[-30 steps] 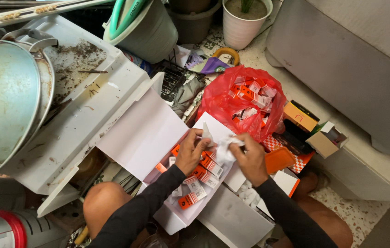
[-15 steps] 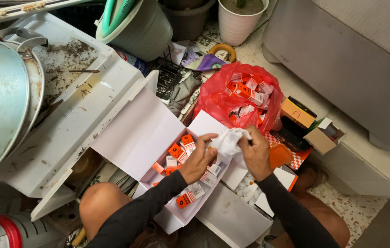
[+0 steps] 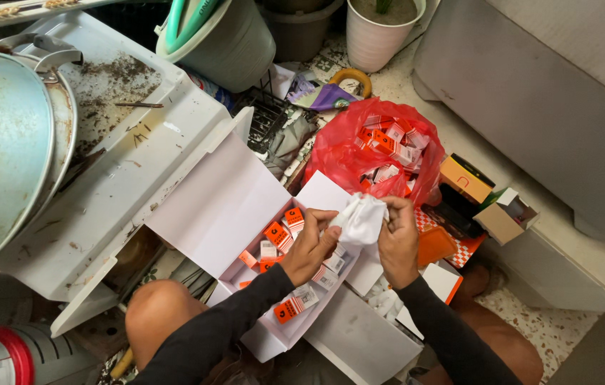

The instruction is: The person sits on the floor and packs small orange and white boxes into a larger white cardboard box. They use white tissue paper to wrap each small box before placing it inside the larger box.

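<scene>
Both hands are up over the open white carton, and between them sits a crumpled white bag — the left hand pinches its lower edge, fingers curled tight, while the right hand clutches the other side from just beside it, so both are grasping the same bag. Directly under the grip, the carton holds a scatter of small orange-and-white boxes, lying loose and not stacked; most of its floor shows bare, so by my reckoning the filling is at an early stage. Just beyond the right hand, the red plastic bag gapes open, heaped with many more of the same little boxes, which suggests plenty is left to move across. Whether the white bag has anything inside, I cannot tell. To the outside of the right hand sit a yellow box and an open brown cardboard box; far off past the left hand looms a big metal wok.
</scene>
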